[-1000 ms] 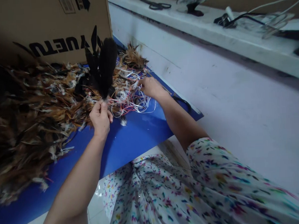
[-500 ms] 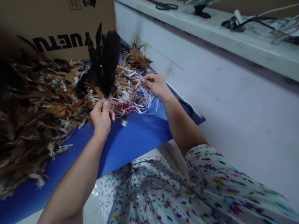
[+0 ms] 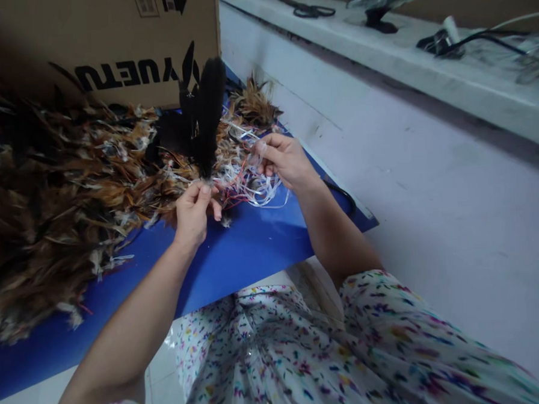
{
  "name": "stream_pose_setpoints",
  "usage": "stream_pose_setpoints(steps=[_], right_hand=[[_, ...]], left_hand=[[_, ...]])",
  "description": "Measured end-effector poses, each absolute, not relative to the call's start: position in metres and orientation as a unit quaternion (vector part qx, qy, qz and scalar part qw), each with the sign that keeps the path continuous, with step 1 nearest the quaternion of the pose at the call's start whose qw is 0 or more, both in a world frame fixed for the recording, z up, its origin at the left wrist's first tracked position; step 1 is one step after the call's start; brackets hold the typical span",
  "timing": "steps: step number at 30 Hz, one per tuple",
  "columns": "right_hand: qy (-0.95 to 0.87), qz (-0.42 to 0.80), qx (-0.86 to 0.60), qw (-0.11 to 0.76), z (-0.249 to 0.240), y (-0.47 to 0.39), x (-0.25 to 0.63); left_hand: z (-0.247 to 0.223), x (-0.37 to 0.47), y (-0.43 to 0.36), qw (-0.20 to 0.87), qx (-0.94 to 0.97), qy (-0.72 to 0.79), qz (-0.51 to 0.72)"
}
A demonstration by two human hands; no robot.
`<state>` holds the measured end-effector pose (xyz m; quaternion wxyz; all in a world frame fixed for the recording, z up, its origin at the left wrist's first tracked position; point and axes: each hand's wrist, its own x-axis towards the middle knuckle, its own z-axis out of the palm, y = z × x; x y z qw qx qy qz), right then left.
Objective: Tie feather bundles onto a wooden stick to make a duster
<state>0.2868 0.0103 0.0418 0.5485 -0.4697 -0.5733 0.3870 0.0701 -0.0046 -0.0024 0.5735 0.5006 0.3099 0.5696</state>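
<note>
A bunch of black feathers point(image 3: 205, 121) stands upright in my left hand point(image 3: 195, 209), its base pinched between thumb and fingers. To the right, my right hand point(image 3: 289, 162) pinches a thin pale ribbon point(image 3: 260, 151), drawn from or lying by the tangle of strands. That tangle of white ribbons point(image 3: 269, 193), mixed with red strands point(image 3: 234, 199), lies on the blue tabletop point(image 3: 245, 251) between and beyond my hands. A large heap of brown feathers point(image 3: 70, 194) with white tufts spreads to the left of my left hand.
A cardboard box point(image 3: 121, 41) stands behind the feather heap. Another brown feather tuft point(image 3: 255, 103) lies near the wall point(image 3: 422, 188). On the ledge point(image 3: 471, 89) at the right are scissors point(image 3: 313, 10), a round object on a black stand point(image 3: 381, 6), and cables point(image 3: 487, 37).
The whole view has shifted slightly, with things sitting a little further right. My right hand has turned a little, its fingers more curled. Both hands keep their pinch.
</note>
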Motion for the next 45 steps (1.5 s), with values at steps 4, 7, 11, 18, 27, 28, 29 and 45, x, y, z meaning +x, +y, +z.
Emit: stream_pose_setpoints(steps=[4, 7, 11, 18, 27, 28, 29, 45], right_hand=[[-0.701, 0.23, -0.448, 0.505, 0.031, 0.0, 0.26], [-0.801, 0.098, -0.425, 0.41, 0.018, -0.007, 0.243], [-0.84, -0.001, -0.42, 0.343, 0.007, -0.007, 0.234], [-0.843, -0.016, -0.443, 0.306, 0.011, -0.007, 0.236], [-0.838, -0.008, -0.434, 0.332, 0.017, -0.001, 0.246], [-0.837, -0.006, -0.439, 0.327, 0.019, 0.0, 0.247], [-0.835, -0.006, -0.445, 0.325, 0.02, 0.001, 0.249], [-0.594, -0.072, -0.781, 0.177, -0.007, 0.052, 0.321]], left_hand=[[-0.004, 0.071, -0.009, 0.606, 0.496, 0.309, 0.539], [-0.006, 0.071, -0.01, 0.624, 0.498, 0.306, 0.518], [-0.007, 0.07, -0.008, 0.643, 0.504, 0.304, 0.491], [-0.009, 0.068, -0.001, 0.639, 0.504, 0.317, 0.487], [-0.012, 0.067, 0.002, 0.612, 0.517, 0.318, 0.507], [-0.012, 0.067, 0.002, 0.612, 0.517, 0.318, 0.507], [-0.011, 0.067, 0.002, 0.611, 0.517, 0.319, 0.507], [-0.013, 0.067, 0.004, 0.602, 0.491, 0.321, 0.541]])
